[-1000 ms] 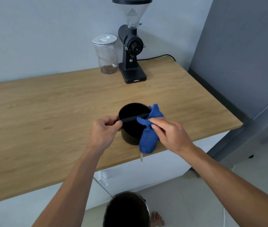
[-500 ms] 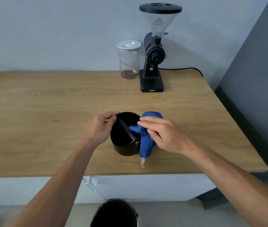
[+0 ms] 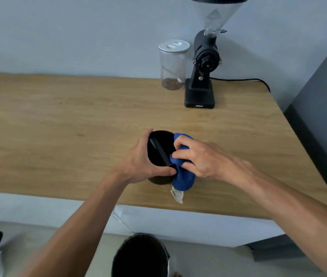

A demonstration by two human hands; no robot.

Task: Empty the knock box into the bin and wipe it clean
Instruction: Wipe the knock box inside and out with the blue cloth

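Left hand (image 3: 142, 162) grips round black knock box (image 3: 159, 148); right hand (image 3: 202, 158) presses crumpled blue cloth (image 3: 184, 176).

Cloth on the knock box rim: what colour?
Blue cloth, pale tag at its lower end; head view.

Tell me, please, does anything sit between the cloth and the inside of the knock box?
Yes: the knock bar crosses the knock box mouth beside the cloth, which the right hand presses at the rim. The left hand grips the box.
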